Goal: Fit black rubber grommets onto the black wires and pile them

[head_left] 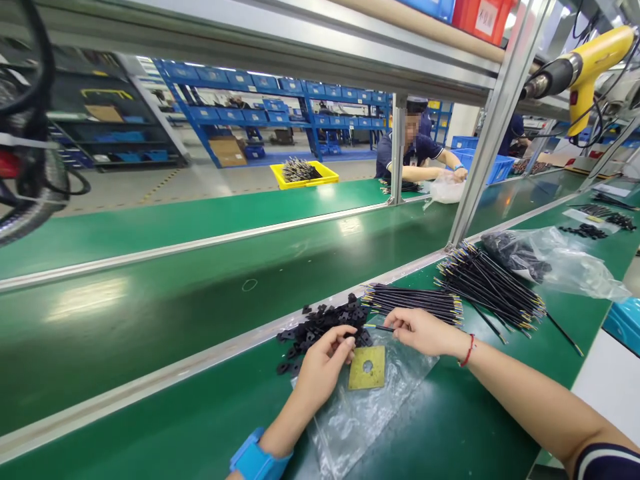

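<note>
In the head view my right hand [420, 330] pinches a short black cable [384, 327], its stripped coloured wire ends pointing left toward my other hand. My left hand [325, 363] is closed, thumb against forefinger, on what looks like a small black plastic part mostly hidden by the fingers. Just behind it lies a heap of small black plastic parts [320, 327]. A square yellow plate [360, 381] with a round hole in its middle rests beside my left fingertips, on a clear plastic bag [345, 427]. Behind my right hand is a bundle of black cables [415, 300].
A larger cable pile [495, 287] and a plastic bag of black parts [520, 257] lie to the right. A metal post [493, 133] rises from the bench edge. A yellow heat gun [595, 67] hangs upper right. Across the green bench a person [387, 157] handles a bag.
</note>
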`<control>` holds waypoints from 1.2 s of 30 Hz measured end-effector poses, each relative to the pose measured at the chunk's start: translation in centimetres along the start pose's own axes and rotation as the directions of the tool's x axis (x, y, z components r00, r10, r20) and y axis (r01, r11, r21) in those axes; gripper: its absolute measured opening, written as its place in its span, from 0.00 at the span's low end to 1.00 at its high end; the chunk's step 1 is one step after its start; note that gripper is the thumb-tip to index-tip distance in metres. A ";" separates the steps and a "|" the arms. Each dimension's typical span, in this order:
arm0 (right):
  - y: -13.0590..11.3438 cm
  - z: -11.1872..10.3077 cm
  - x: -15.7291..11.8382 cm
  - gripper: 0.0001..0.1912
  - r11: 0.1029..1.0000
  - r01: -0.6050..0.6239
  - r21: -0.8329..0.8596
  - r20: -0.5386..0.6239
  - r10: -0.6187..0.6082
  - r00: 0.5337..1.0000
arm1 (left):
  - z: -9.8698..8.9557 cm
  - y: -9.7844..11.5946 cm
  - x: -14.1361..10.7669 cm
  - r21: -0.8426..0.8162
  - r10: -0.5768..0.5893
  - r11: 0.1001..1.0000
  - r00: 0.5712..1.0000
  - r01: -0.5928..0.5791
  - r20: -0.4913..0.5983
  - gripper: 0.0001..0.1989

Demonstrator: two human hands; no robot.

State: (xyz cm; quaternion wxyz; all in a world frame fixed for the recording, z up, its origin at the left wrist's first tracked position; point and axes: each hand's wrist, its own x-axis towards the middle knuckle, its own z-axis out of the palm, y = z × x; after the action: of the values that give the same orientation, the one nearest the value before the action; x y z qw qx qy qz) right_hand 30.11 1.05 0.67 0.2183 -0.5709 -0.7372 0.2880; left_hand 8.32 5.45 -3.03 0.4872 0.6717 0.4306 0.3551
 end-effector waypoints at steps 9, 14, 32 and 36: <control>0.0 1.9 -1.5 0.13 0.997 0.061 0.048 -0.046 -0.059 0.997 | 0.1 0.5 0.3 -0.461 -0.161 0.875 0.987 0.148 0.012 0.11; 1.0 2.0 -2.3 0.13 0.995 0.098 -0.025 -0.059 -0.099 0.993 | 0.3 0.5 0.4 -0.664 -0.183 0.726 0.981 0.179 0.065 0.13; 0.3 3.1 -2.8 0.13 0.868 0.072 -0.492 0.069 -0.043 0.997 | 0.9 -0.3 0.3 -0.336 -0.084 0.938 0.996 0.083 0.011 0.13; 0.5 2.2 -3.0 0.14 0.999 0.024 -0.037 -0.081 -0.027 0.996 | 0.9 -0.7 -0.1 -0.057 0.028 0.998 1.000 -0.028 0.002 0.11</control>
State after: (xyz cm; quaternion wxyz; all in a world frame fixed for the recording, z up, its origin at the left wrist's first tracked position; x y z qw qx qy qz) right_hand 29.85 -2.16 -1.28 0.2415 -0.5763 -0.7401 0.2485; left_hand 8.90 5.16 -3.96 0.5015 0.6641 0.4101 0.3731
